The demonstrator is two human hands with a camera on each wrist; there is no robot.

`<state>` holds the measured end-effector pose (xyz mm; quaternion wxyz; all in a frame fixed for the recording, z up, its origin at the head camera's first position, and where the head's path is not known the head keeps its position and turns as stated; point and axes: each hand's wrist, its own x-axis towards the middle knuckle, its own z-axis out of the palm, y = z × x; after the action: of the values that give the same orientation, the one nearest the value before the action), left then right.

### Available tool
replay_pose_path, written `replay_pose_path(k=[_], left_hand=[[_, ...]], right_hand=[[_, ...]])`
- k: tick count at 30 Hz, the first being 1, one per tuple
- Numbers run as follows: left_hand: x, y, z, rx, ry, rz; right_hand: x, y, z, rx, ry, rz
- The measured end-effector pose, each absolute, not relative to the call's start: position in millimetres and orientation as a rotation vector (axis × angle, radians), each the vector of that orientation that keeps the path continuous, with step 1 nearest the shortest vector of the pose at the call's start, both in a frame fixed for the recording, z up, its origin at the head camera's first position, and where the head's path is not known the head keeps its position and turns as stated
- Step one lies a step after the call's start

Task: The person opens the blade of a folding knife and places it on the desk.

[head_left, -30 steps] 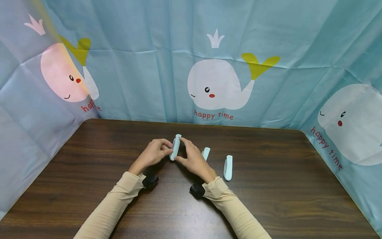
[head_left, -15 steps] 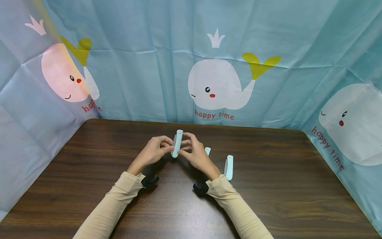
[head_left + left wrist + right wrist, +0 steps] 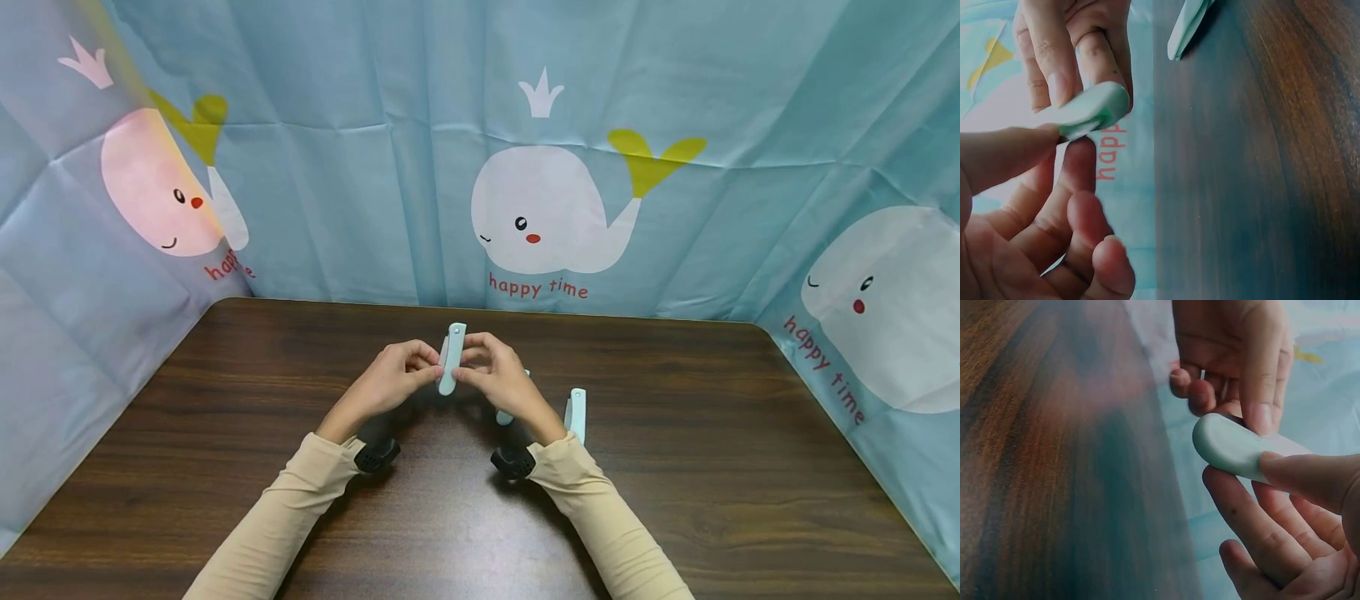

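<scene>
The person's left hand [image 3: 386,375] is pinching one long side of what looks like a pale mint folding knife [image 3: 453,358] between thumb and fingertip, its other fingers curling loosely below. The right hand [image 3: 498,379] is pinching the handle from the opposite side, thumb towards the wearer and fingertips behind. The folding knife is sitting between the two hands, apparently off the worktop [image 3: 420,533], its riveted end pointing away and leaning slightly right; the blade is lying folded along the left side.

To do this hold well, the right hand should be bearing the handle firmly while the left is gripping lightly by the blade's flat faces, no fingertip crossing the edge; whether the left touches blade or handle is hard to tell.

Beyond, a second knife [image 3: 504,417] is lying partly hidden behind the right hand, and a third knife [image 3: 576,412] is resting farther right. Behind everything, a blue whale-print curtain [image 3: 337,208] is hanging.
</scene>
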<state>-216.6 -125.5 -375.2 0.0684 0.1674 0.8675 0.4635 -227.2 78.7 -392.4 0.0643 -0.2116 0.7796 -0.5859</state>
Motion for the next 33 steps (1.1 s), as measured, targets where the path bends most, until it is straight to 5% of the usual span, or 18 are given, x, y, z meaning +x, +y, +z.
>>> replay_pose_path(k=[33], left_hand=[[-216,-131,-372,0.65,2.602,1.367]], right_hand=[[-227,85,-383,-0.618,2.289,-1.756]])
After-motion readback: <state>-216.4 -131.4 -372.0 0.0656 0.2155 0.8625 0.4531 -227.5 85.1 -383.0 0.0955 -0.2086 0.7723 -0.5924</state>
